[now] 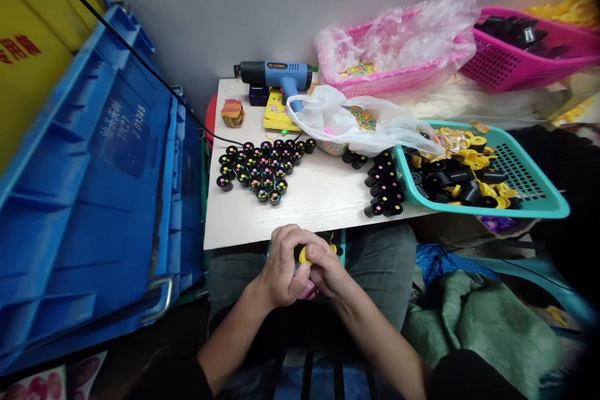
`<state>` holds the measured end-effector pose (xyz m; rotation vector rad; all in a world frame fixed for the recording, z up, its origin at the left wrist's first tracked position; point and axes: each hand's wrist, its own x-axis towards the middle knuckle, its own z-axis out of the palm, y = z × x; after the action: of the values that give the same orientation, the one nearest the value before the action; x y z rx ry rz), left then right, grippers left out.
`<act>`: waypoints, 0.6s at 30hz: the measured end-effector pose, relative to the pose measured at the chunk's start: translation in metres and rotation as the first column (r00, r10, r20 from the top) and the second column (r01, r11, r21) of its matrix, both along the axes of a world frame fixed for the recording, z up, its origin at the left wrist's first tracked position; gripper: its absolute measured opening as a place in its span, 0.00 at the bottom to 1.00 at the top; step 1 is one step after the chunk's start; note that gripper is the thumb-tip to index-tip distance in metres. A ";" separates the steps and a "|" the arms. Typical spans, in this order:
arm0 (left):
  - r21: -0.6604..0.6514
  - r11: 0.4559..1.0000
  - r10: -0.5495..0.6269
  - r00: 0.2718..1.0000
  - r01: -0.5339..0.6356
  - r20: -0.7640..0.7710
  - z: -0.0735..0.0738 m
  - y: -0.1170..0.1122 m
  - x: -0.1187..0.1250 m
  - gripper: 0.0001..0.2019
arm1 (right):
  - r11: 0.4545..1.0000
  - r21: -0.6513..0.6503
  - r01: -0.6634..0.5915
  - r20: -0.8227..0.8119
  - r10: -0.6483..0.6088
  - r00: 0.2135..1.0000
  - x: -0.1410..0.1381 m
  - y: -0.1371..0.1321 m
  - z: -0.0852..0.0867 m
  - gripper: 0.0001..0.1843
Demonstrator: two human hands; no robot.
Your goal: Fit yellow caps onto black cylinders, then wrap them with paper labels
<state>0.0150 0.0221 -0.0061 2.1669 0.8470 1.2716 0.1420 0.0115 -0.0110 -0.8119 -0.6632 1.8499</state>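
My left hand (282, 265) and my right hand (327, 270) meet above my lap, just in front of the table edge. Both are closed around a small black and yellow plastic piece (303, 255), mostly hidden by the fingers. Below them a teal basket (342, 244) sits on my lap, largely covered, and something pink (307, 290) shows under the hands. On the table beyond stand many small black cups (267, 170) with coloured beads in them. More black cups (384, 184), each showing a pink or yellow dot, form rows to the right.
A blue heat gun (281, 74) lies at the back, near a white plastic bag (394, 131) of coloured beads. A teal basket (539, 169) of black and yellow parts overhangs the table's right side. Pink baskets (506, 69) stand behind. Blue crates (126, 131) line the left.
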 end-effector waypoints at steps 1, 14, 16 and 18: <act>-0.017 1.000 -0.022 0.999 0.023 0.028 -0.001 0.000 0.000 0.20 | 1.000 -0.008 0.006 -0.014 -0.006 1.000 0.001 -0.001 -0.001 0.20; -0.042 0.997 -0.064 0.996 0.061 -0.056 -0.016 -0.003 -0.002 0.26 | 0.996 0.065 -0.066 0.103 0.059 0.993 0.010 -0.004 -0.011 0.29; -0.040 0.998 -0.051 0.997 0.049 -0.049 -0.013 -0.004 -0.002 0.26 | 0.991 0.123 -0.053 0.231 0.024 0.973 0.008 -0.004 -0.009 0.29; -0.085 0.994 -0.068 0.997 0.065 -0.035 -0.007 -0.004 -0.002 0.23 | 0.969 0.217 -0.117 0.379 0.027 0.925 0.015 -0.005 -0.005 0.29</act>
<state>0.0129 0.0183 -0.0133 2.1410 0.8217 1.1454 0.1569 0.0070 -0.0155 -1.0007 -1.1473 1.6514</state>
